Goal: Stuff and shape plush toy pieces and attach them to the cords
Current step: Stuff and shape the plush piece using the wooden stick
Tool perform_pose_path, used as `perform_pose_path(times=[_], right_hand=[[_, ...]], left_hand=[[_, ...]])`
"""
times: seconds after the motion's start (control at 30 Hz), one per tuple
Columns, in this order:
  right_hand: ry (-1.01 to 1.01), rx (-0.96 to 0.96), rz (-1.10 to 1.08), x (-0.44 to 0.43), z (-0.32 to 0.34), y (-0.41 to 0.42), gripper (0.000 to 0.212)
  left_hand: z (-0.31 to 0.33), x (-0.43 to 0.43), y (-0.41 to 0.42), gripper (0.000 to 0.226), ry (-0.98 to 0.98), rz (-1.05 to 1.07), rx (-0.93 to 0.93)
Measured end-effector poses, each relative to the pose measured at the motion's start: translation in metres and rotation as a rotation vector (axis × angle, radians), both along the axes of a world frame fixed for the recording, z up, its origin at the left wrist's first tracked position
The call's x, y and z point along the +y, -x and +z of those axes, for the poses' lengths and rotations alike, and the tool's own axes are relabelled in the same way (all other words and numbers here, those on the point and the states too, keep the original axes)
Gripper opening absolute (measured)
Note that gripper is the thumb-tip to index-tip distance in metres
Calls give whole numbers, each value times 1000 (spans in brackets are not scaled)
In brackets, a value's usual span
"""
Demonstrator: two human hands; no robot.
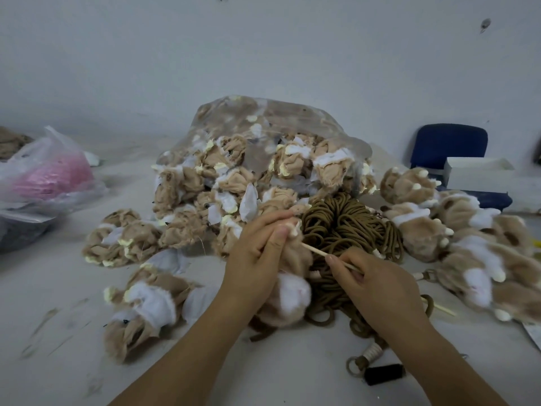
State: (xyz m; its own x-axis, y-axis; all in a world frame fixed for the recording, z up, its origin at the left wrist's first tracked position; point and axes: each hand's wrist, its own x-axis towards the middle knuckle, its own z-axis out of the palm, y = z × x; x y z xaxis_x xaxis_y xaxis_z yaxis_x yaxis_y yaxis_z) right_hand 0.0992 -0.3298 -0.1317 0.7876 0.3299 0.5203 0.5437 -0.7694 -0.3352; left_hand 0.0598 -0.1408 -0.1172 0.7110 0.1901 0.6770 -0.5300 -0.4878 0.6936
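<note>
Left hand (257, 253) grips a tan-and-white plush piece (288, 291), fingers curled round it on the counter (263, 370). Right hand (377, 285) pinches a thin wooden stick (319, 252), its tip meeting the plush, against the heap of brown cords (345, 224).

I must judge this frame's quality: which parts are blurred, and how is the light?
Head view: the finished plush toys at the right edge and the plush piece in the left hand are smeared; the light is dim and flat, with no hard shadows.
</note>
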Motion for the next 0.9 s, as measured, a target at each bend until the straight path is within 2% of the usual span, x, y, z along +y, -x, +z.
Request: perform_pose_path(times=[0.1,0.23,0.3,0.47,0.67,0.9], right_hand=[[-63,13,-5,0,1,-1,49],[36,40,1,1,2,3,48],[13,39,11,0,3,3,54],[3,6,22,-2,4,1,55],[-97,46,0,2,3,4,52],[-23,38,43,0,6,6,52]], left_hand=[[-1,-1,-5,30,-78,15,-83],[7,5,-9,25,-44,6,85],[12,4,-10,25,-41,12,85],[12,8,-12,27,213,-40,104],[4,5,-8,28,255,-121,139],[6,7,-4,36,458,-121,196]])
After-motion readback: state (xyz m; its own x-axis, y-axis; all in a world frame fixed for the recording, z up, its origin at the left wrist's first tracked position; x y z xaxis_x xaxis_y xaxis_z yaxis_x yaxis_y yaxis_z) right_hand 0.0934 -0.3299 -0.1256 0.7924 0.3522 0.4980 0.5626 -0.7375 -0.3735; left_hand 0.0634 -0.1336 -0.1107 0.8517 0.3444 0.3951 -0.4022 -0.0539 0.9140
